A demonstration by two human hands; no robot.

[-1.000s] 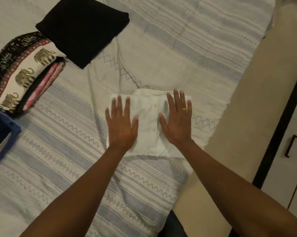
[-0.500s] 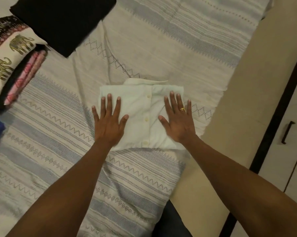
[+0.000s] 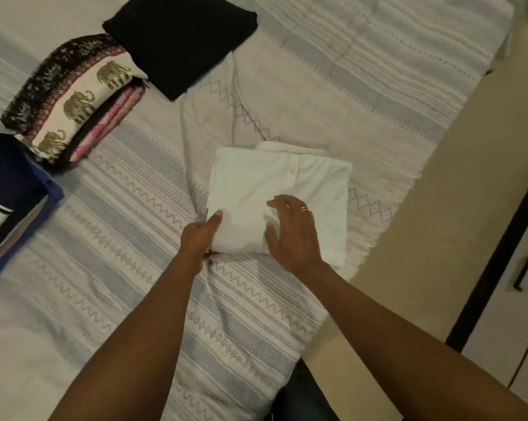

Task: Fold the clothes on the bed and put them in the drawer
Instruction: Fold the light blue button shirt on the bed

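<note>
A folded white shirt (image 3: 287,174) with a button placket lies on the striped bed cover (image 3: 363,74), near the bed's right edge. My left hand (image 3: 200,235) grips the shirt's near left corner, thumb on top and fingers tucked underneath. My right hand (image 3: 293,229), with a gold ring, rests on the near part of the shirt. Its fingers are bent, and a small fold of cloth is bunched between thumb and forefinger.
A folded black garment (image 3: 180,41) lies at the back of the bed. Beside it, an elephant-print cloth (image 3: 74,95) sits on a pink one (image 3: 111,117). A blue bin (image 3: 19,214) holding dark clothes is at the left edge. Beige floor (image 3: 439,208) and a cupboard handle (image 3: 527,270) are to the right.
Both hands lay flat on the shirt before. The left has slid to the near left corner and taken hold; the right has moved toward the middle and curled its fingers.
</note>
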